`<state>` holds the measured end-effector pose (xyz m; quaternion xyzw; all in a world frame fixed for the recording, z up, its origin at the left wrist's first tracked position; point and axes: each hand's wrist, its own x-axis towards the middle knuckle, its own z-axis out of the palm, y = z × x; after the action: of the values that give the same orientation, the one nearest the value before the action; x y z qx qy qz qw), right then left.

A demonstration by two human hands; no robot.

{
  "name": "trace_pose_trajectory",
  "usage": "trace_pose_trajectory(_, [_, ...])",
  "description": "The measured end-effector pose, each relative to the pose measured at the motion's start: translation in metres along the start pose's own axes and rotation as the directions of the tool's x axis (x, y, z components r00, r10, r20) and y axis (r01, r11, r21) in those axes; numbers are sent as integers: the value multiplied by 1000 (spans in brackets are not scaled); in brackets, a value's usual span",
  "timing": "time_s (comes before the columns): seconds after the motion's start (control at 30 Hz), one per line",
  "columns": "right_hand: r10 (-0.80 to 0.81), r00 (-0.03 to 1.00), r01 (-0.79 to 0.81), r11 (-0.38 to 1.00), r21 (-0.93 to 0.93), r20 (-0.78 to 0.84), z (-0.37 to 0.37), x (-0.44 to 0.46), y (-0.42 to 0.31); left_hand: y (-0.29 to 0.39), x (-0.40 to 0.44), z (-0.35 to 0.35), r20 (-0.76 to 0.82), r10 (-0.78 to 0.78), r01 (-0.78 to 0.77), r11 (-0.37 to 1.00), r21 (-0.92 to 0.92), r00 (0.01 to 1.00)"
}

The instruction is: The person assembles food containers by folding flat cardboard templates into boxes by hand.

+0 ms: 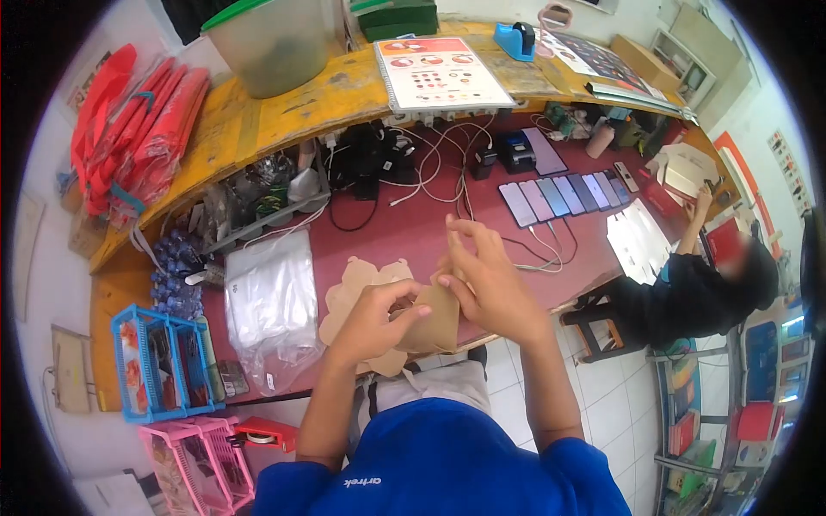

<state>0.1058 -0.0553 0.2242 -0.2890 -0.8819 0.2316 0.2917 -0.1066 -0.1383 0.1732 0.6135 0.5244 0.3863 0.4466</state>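
Note:
A brown cardboard piece (437, 322), partly folded with upright panels, is in front of me at the table's near edge. My left hand (379, 320) is closed on its left side, thumb along the upper edge. My right hand (492, 277) is raised at the card's right side with fingers apart and partly bent, its thumb close to the card's top edge. Whether that thumb touches the card I cannot tell. Behind and under my left hand lies more brown card with a scalloped, petal-shaped outline (348, 288). My left hand hides part of the folded piece.
Clear plastic bags (271, 297) lie left, near a blue basket (163, 365) and a pink basket (198, 464). A row of phones (555, 196) and cables lie to the right. A yellow shelf (344, 86) spans the back. Another person (710, 288) works at far right beside white sheets (637, 241).

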Motion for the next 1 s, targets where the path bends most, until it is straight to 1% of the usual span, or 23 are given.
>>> trace_pose_trajectory(0.03, [61, 993, -60, 998, 10, -100, 4, -2, -1, -5, 0, 7, -58, -39, 35, 996, -78, 998])
trace_pose_trajectory(0.07, [62, 993, -61, 998, 13, -100, 8, -8, -2, -9, -1, 13, -58, -42, 37, 996, -77, 997])
trace_pose_trajectory(0.13, [34, 982, -5, 989, 150, -188, 17, -22, -5, -12, -1, 19, -181, 30, -71, 972, -225, 983])
trace_pose_trajectory(0.27, [73, 976, -26, 975, 219, -206, 42, -33, 7, -10, -1, 20, -177, 50, -89, 971, -223, 983])
trace_pose_trajectory(0.33, [90, 972, -33, 966, 257, -216, 47, -35, 10, -16, 2, 20, -199, 144, -170, 978, -120, 969])
trace_pose_trajectory(0.37, [92, 972, -34, 966, 255, -218, 46, -36, 10, -14, 2, 19, -197, 146, -172, 978, -121, 970])
trace_pose_trajectory(0.43, [117, 970, -59, 964, 260, -212, 42, -36, 10, -6, 3, 16, -177, 200, -189, 979, 76, 964])
trace_pose_trajectory(0.47, [114, 970, -56, 964, 260, -213, 44, -37, 11, -4, 4, 15, -179, 202, -190, 979, 78, 963])
trace_pose_trajectory(0.53, [97, 974, -45, 968, 247, -205, 49, -40, 17, -2, 6, 15, -184, 291, -253, 946, 203, 939])
trace_pose_trajectory(0.57, [97, 975, -45, 968, 247, -202, 50, -41, 16, 0, 4, 16, -186, 289, -252, 947, 202, 939])
trace_pose_trajectory(0.63, [158, 966, -94, 952, 291, -206, 49, -41, 15, 5, 4, 20, -288, 204, -182, 978, 100, 936])
trace_pose_trajectory(0.67, [156, 967, -92, 952, 293, -203, 48, -40, 15, 4, 5, 23, -291, 202, -180, 979, 100, 935])
trace_pose_trajectory(0.73, [191, 961, -118, 938, 327, -201, 47, -41, 15, 0, 5, 29, -404, 118, -147, 988, -40, 907])
trace_pose_trajectory(0.77, [193, 961, -120, 937, 329, -199, 47, -40, 15, -1, 5, 30, -404, 116, -144, 989, -40, 908])
trace_pose_trajectory(0.83, [224, 957, -145, 918, 370, -182, 46, -39, 14, -3, 4, 32, -434, 172, -177, 984, 28, 885])
trace_pose_trajectory(0.87, [221, 957, -141, 921, 364, -188, 45, -38, 14, 4, 3, 30, -432, 180, -186, 982, 29, 884])
trace_pose_trajectory(0.9, [198, 958, -110, 922, 371, -207, 46, -37, 13, 16, -2, 27, -447, 233, -157, 967, 202, 863])
trace_pose_trajectory(0.93, [176, 958, -80, 923, 377, -227, 48, -37, 11, 24, -7, 24, -453, 289, -119, 923, 367, 843])
trace_pose_trajectory(0.97, [175, 956, -78, 926, 370, -235, 49, -36, 11, 25, -8, 23, -448, 297, -130, 921, 368, 843])
trace_pose_trajectory(1.0, [153, 966, -69, 929, 363, -206, 53, -36, 9, 26, -10, 22, -448, 385, -164, 875, 456, 807])
